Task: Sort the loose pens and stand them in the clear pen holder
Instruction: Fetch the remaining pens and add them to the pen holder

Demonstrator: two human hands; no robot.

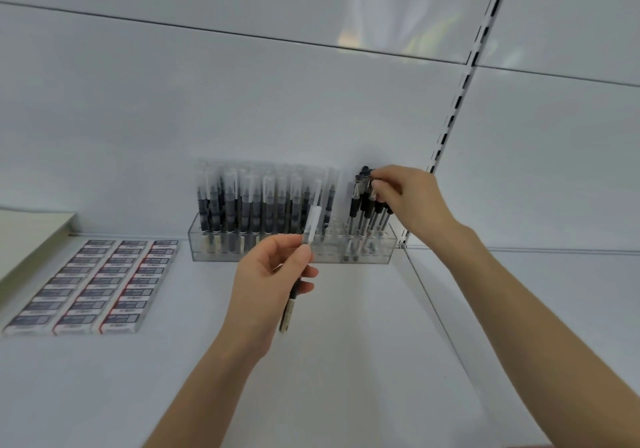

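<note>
- The white shelf (pixel 346 361) meets a white back panel (pixel 242 101), with a slotted upright (pixel 460 101) at the right.
- Rows of flat packets (pixel 93 285) lie on the shelf's left part, well apart from the pens.
- The clear pen holder (pixel 291 243) stands against the back panel; capped pens (pixel 256 202) fill its left and middle.
- The right hand (pixel 408 198) is closed on the tops of the dark pens (pixel 367 212) standing at the holder's right end.
- The left hand (pixel 273 274) pinches one loose pen (pixel 304 257), tilted, just before the holder.
</note>
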